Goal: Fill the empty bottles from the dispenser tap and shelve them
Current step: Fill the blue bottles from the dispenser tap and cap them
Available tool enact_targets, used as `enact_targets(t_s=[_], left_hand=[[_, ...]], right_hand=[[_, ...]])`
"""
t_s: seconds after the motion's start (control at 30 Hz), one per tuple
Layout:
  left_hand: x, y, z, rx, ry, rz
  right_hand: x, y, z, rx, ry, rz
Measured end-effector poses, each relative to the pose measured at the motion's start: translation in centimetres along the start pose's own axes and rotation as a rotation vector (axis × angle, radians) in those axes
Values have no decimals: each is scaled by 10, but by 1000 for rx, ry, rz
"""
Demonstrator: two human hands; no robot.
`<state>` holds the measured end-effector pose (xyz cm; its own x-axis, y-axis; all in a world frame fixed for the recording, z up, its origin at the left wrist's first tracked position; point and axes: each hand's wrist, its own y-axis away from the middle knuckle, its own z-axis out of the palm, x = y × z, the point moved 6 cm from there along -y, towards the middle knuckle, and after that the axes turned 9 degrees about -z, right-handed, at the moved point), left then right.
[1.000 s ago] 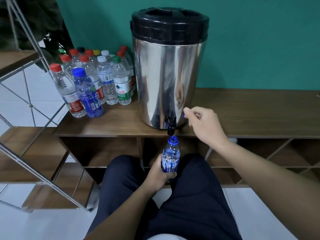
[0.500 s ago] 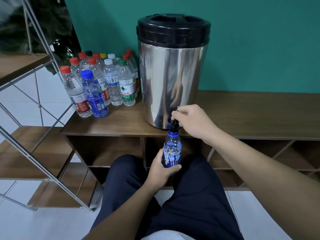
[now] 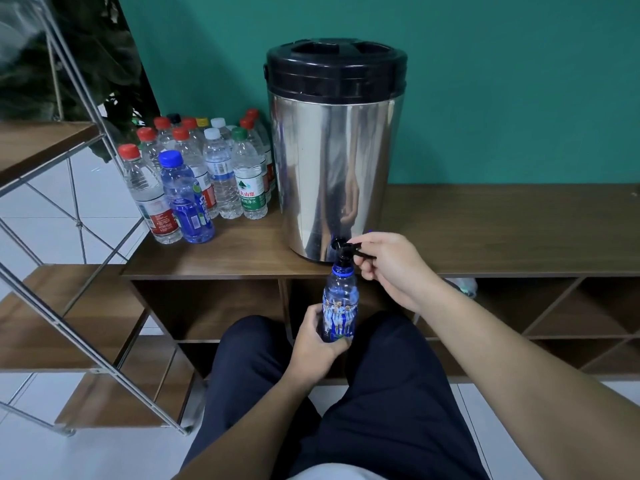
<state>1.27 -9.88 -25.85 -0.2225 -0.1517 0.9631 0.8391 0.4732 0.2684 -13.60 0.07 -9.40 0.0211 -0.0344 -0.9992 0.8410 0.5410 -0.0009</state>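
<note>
Bottle [image 3: 338, 308], blue and uncapped, stands upright with its mouth directly under the black tap [image 3: 341, 252] of the steel dispenser [image 3: 334, 161], my left hand [image 3: 320, 336] wrapped round its lower half. My right hand [image 3: 389, 268] pinches the tap lever; whether water runs I cannot make out. Capped bottles [image 3: 204, 178] cluster on the tabletop [image 3: 502, 230] left of the dispenser.

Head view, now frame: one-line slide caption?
Left hand holds a blue bottle under the dispenser tap while the right hand grips the tap lever.
</note>
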Motion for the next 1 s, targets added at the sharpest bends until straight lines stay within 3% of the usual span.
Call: enact_targets(t_s=[0.23, 0.53, 1.0], left_hand=[[3, 2, -2, 8, -8, 47], [6, 9, -7, 66, -62, 109], [19, 32, -12, 31, -145, 181]], right_hand=[[42, 26, -11, 114, 114, -94], [125, 82, 25, -37, -52, -40], [144, 85, 18, -75, 66, -142]])
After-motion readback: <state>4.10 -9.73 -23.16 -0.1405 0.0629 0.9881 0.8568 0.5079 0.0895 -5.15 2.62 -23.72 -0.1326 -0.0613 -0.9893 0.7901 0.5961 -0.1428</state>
